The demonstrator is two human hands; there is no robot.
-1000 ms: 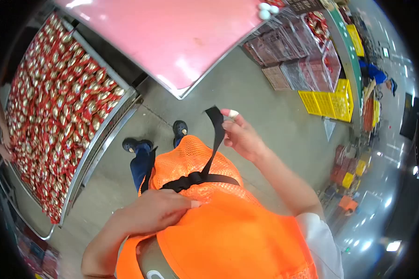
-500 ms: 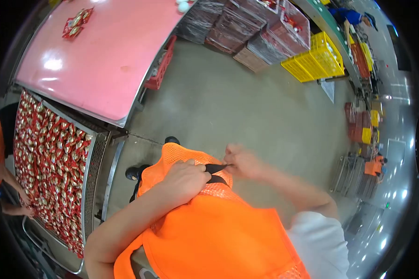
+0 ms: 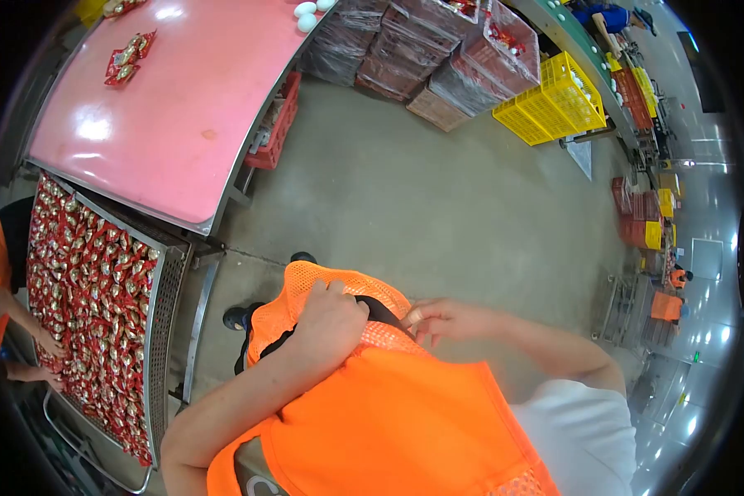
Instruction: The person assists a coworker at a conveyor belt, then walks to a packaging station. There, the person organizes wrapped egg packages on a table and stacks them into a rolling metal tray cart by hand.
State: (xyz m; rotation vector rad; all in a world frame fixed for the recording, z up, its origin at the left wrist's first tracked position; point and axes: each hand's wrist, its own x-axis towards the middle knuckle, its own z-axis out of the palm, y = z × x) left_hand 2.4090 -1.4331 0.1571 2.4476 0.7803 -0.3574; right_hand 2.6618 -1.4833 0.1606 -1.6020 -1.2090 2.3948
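An orange vest (image 3: 397, 422) with mesh parts covers my front. At its lower part, my left hand (image 3: 331, 318) is closed on the vest's dark strap, its fingers curled over the mesh. The black strap (image 3: 382, 312) runs from there toward my right hand (image 3: 434, 320), which lies against the vest's right edge with thumb and fingers pinched at the strap's end. What exactly sits between those fingertips is partly hidden.
A metal tray (image 3: 164, 318) of red-and-gold packets stands at left, with a co-worker's hands (image 3: 50, 355) at its edge. Beyond it is a pink table (image 3: 157, 107) with packets and pale eggs. Stacked wrapped crates (image 3: 446, 62) and yellow crates (image 3: 546, 99) stand ahead.
My right hand has moved slightly right and down, closer against the vest edge. The strap now lies lower along the vest. The co-worker's hands have shifted a little.
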